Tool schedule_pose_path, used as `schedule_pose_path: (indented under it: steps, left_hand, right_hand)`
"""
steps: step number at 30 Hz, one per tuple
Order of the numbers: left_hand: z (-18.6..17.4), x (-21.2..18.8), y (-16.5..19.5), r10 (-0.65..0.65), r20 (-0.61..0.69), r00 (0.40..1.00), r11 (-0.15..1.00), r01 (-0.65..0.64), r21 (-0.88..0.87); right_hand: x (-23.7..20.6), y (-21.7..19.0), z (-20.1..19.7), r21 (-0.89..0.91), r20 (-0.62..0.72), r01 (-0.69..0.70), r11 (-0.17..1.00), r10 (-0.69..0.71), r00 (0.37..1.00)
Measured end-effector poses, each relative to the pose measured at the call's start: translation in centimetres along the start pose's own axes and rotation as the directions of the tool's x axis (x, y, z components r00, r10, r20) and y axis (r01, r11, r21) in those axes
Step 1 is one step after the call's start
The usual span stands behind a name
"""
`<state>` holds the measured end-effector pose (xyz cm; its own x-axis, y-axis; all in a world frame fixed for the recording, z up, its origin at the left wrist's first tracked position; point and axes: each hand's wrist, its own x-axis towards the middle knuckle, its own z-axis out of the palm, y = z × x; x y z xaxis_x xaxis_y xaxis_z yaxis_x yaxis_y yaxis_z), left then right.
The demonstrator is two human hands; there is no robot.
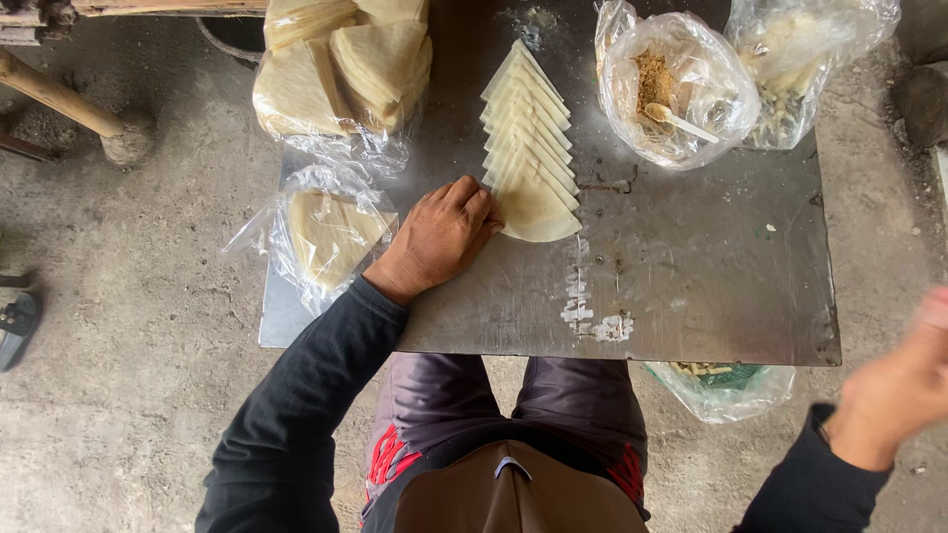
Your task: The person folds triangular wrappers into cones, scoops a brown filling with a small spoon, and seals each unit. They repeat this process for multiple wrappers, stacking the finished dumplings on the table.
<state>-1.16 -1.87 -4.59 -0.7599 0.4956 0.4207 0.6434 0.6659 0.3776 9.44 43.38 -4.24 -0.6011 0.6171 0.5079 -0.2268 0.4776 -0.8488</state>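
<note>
The left hand (444, 235) was laid palm-down on the metal tabletop (711, 266), fingers curled loosely, grasping nothing; its fingertips (486, 212) were pressed against the near edge of the row of dough wrappers (529, 148). The wrappers were fanned in an overlapping line of pale wedge-shaped sheets, running away from the body along the middle of the table.

The right hand (904, 385) was raised off the table at the right edge of view, blurred; whether it was clenched or released could not be told.

Just left of the left hand, a clear plastic bag with folded wrappers (331, 232) was noted. Beyond it, a larger stack of wrappers in plastic (341, 69) was recorded at the far left corner. At the far right, an open bag of brown crumbly filling (652, 84) with a spoon (679, 120) in it was seen, and beside that another plastic bag (800, 59), contents unclear.
</note>
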Motion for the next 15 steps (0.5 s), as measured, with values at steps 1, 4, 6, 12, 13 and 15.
schedule_pose_path:
  steps: [1, 4, 6, 12, 13, 15]
  left_hand:
    - [0.1, 0.0, -0.1, 0.001, -0.010, 1.000, 1.000, -0.001, -0.001]
    - [0.3, -0.1, -0.2, -0.023, -0.028, 0.999, 1.000, 0.024, 0.006]
    - [0.5, -0.1, -0.2, -0.016, -0.052, 0.999, 1.000, 0.015, -0.007]
    - [0.6, -0.2, -0.4, -0.053, -0.073, 0.996, 0.998, 0.050, -0.041]
    - [0.6, -0.2, -0.4, -0.070, -0.072, 0.995, 0.997, 0.067, -0.049]
    - [0.6, -0.2, -0.5, -0.084, -0.054, 0.995, 0.994, 0.080, -0.070]
  right_hand:
    - [-0.6, -2.3, 1.7, 0.006, 0.203, 0.048, 0.999, -0.049, 0.978]
    - [-1.8, -7.4, 9.6, 0.162, 0.705, 0.586, 0.794, -0.509, 0.494]
    - [-4.5, -9.1, 15.2, 0.252, 0.783, 0.671, 0.697, -0.555, 0.282]
    - [-7.3, -8.3, 22.4, 0.299, 0.845, 0.768, 0.566, -0.531, 0.063]
    - [-7.1, -7.8, 22.5, 0.290, 0.845, 0.793, 0.535, -0.533, 0.051]
    - [-6.7, -7.1, 22.8, 0.261, 0.882, 0.745, 0.613, -0.465, 0.074]
